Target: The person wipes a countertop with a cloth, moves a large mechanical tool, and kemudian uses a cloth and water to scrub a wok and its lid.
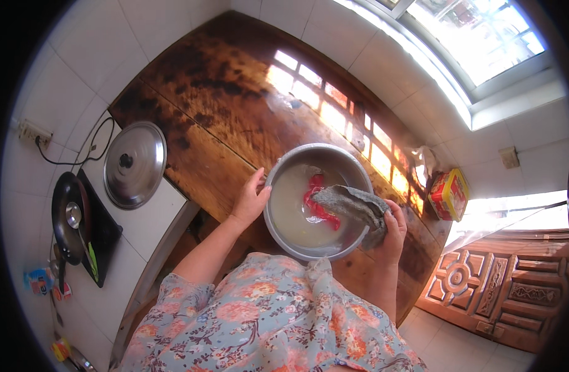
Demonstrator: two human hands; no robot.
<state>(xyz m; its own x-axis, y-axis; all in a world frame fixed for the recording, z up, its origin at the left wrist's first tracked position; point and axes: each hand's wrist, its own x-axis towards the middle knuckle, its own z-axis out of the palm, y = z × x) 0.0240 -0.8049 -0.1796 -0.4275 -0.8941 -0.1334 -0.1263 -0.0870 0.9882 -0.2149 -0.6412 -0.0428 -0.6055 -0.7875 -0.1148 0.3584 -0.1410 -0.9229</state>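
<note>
A round grey metal basin (271, 215) holding cloudy water stands at the near edge of a wooden table. In my right hand (392, 232), at the basin's right rim, is a grey cloth (354, 204) that hangs over the rim and reaches across the water. My left hand (254, 197) rests against the basin's left rim, fingers slightly bent; whether it grips the rim I cannot tell. Something red (316, 200) lies in the water, partly behind the cloth; its kind is unclear.
The stained wooden table (210, 102) runs back to tiled walls. On the left white counter are a metal lid (135, 172) and a black pan (63, 214) with a ladle (73, 215). A red and yellow tub (448, 194) stands at the table's right. A carved wooden door (493, 283) is beyond.
</note>
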